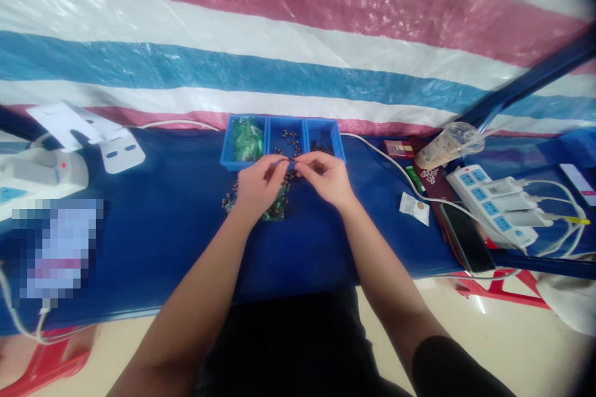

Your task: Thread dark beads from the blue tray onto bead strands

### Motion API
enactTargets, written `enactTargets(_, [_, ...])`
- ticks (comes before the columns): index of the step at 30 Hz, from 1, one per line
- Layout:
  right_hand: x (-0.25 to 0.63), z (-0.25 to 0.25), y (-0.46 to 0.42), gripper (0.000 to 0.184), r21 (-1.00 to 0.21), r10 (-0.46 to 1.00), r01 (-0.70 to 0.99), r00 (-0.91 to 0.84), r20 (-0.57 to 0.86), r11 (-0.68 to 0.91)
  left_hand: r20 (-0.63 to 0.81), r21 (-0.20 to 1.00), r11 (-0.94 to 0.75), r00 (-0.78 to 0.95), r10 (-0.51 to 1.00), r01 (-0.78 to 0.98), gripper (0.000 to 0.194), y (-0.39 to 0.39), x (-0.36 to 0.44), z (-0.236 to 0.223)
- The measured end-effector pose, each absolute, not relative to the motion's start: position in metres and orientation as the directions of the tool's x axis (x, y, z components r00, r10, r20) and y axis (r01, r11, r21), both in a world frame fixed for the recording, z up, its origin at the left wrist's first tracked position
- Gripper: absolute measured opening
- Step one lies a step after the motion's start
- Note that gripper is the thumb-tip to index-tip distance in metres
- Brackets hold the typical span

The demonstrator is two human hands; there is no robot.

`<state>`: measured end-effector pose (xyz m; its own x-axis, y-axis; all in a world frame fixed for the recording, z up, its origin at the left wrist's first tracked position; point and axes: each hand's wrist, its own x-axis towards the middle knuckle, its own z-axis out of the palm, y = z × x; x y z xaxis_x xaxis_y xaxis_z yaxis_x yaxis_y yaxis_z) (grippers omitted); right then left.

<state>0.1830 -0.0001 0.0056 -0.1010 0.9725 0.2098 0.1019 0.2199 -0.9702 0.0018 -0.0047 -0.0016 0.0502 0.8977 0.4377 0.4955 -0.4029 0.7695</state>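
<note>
My left hand (261, 183) and my right hand (326, 177) meet over the front of a blue three-part bin (244, 167). Both are closed in a pinch, fingertips nearly touching, on a small dark part (292, 160) too tiny to name. Behind them, the bin's left compartment holds green plastic bags (248, 139). Small brass-and-dark pieces (290, 134) lie in the middle one, and dark pieces (321, 141) in the right one. Under my left hand, partly hidden, a clear greenish bag (278, 208) lies on the table among more small metal pieces.
On the right are a power strip (488, 201) with plugged-in chargers, a black phone (467, 239), a plastic drink cup (449, 146) and a white packet (414, 208). A white stand (121, 150) and a blurred-out phone (63, 248) are at left. A white cable (395, 164) crosses the table.
</note>
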Motion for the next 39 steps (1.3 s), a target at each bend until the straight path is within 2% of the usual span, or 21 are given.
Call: enactTargets(39, [0.1831, 0.0126, -0.0045, 0.035, -0.958, 0.964, 0.152, -0.14, 0.224, 0.245, 0.44, 0.736, -0.444, 0.137, 0.887, 0.511, 0.031, -0.0031, -0.0006, -0.0074])
